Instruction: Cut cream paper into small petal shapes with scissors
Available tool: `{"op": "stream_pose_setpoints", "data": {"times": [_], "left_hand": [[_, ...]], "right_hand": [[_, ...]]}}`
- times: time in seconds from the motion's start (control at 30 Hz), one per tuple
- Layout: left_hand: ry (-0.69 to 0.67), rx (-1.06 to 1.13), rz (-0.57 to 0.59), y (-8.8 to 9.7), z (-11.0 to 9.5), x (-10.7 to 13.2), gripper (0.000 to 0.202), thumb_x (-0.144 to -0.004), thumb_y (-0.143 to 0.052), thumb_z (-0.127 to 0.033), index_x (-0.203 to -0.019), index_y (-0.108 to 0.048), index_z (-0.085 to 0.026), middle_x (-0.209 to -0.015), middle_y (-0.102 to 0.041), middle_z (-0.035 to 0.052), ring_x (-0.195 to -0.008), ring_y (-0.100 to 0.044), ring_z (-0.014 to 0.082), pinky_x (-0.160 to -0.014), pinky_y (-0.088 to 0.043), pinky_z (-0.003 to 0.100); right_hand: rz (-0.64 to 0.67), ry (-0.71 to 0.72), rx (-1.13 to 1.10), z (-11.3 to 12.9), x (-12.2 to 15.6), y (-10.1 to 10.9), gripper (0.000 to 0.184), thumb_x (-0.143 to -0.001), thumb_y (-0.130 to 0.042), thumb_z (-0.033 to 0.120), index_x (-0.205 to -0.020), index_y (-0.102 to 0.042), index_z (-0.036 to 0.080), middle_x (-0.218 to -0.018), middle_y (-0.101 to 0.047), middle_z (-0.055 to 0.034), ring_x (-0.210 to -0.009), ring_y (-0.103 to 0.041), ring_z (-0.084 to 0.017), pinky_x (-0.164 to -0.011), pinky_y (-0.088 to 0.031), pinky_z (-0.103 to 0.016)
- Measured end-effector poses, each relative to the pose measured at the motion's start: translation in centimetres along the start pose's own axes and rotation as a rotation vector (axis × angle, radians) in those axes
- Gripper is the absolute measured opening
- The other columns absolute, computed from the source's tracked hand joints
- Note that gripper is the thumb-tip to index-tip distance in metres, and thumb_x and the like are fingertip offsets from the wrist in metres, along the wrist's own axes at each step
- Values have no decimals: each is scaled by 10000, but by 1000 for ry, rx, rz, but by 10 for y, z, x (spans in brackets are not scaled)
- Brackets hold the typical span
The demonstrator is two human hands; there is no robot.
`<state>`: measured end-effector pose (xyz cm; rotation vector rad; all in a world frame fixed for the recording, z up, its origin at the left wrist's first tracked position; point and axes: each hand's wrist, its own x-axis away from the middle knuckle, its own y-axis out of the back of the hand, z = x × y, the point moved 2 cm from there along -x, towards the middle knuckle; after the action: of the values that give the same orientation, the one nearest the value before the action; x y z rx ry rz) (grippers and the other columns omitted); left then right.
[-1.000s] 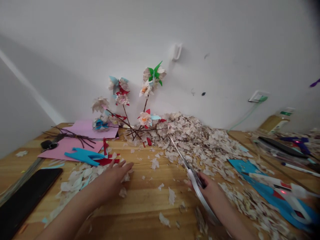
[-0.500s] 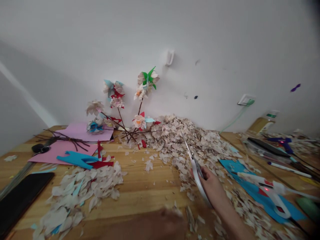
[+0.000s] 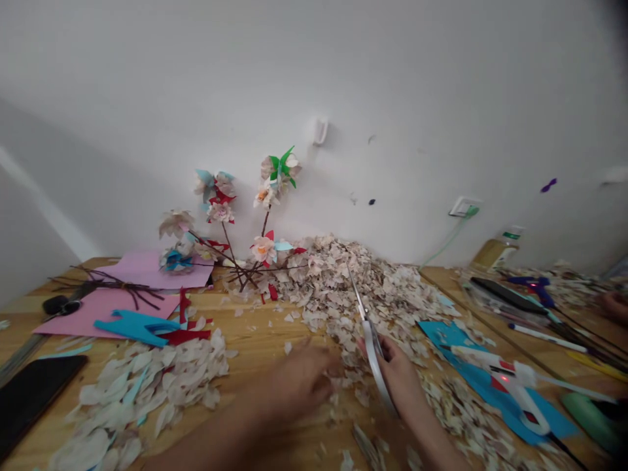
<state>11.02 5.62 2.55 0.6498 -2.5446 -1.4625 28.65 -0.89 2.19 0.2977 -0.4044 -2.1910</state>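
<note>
The grip of the right hand is closed on long scissors, blades over the heap of paper scraps mid-worktop. The left hand curls at the heap's edge — whether it holds scraps, I cannot tell — and a slip of the blades could nick it.

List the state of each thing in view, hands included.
Left hand: fingers curled down among the paper scraps.
Right hand: gripping the scissors.
Scissors: blades together or nearly, pointing up toward the pile.
Paper flowers: upright on twig stems, near the wall.
Glue gun: lying on blue card, red light on.
Wall socket: green plug inserted.
</note>
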Motion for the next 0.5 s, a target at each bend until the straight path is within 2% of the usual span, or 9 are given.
{"op": "stream_pose_setpoints", "data": {"times": [0.13,0.23,0.3,0.4,0.5], "left_hand": [[118,-66,-43,8,22,-36,550,-804,-478,-333,-1317,-414,-144,-1431,-378,136,-1358,-169,329,-1081,-130,526],[160,-84,-18,7,33,-49,562,-811,-455,-397,-1309,-431,-138,-1433,-368,147,-1358,-139,358,-1068,-125,558],[173,-90,-1,4,33,-48,565,-816,-435,-432,-1309,-437,-157,-1430,-375,138,-1355,-160,352,-1072,-118,546],[191,-89,34,0,23,-33,603,-786,-477,-443,-1316,-436,-158,-1436,-360,140,-1342,-181,378,-1068,-122,551],[224,-83,67,-5,7,-9,607,-754,-524,-376,-1318,-439,-168,-1430,-364,148,-1317,-169,458,-1000,-103,679]], "right_hand": [[-25,7,5,3,-1,1,441,-634,-557,568,-808,-610,167,-773,-697,-85,-752,-621,-291,-674,-444,-342],[-31,19,9,4,-1,3,439,-640,-548,579,-796,-611,173,-759,-696,-76,-748,-623,-287,-671,-446,-337],[-39,20,19,2,-2,4,408,-655,-546,558,-803,-605,182,-776,-691,-70,-762,-622,-284,-681,-440,-336],[-58,3,31,-4,-3,6,353,-667,-517,508,-826,-579,198,-789,-681,-60,-765,-620,-274,-684,-437,-335],[-52,-44,38,-14,-7,5,358,-652,-488,507,-824,-567,203,-649,-645,-26,-623,-610,-257,-585,-435,-329]]}}
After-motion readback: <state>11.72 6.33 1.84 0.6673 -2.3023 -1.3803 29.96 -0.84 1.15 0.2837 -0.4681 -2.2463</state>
